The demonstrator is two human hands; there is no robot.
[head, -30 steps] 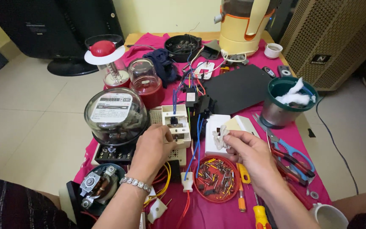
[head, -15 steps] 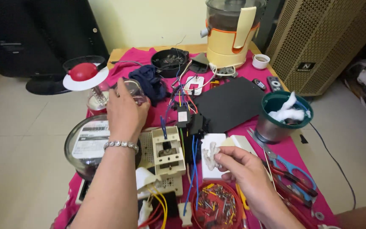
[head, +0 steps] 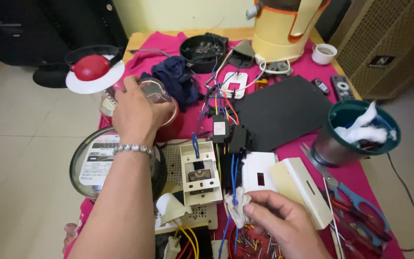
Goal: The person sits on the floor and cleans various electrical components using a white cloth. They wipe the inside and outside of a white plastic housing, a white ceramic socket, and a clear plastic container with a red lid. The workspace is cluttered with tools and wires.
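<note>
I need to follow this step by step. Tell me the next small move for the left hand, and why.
Probably lift the clear jar and bring it nearer. The left hand is closed over its rim, while the right hand pinches a small white wad above the wired breaker parts, away from the jar.

home repair bench: wires (head: 219, 103), electricity meter (head: 97, 160), scissors (head: 348, 194) on a table (head: 307, 76).
</note>
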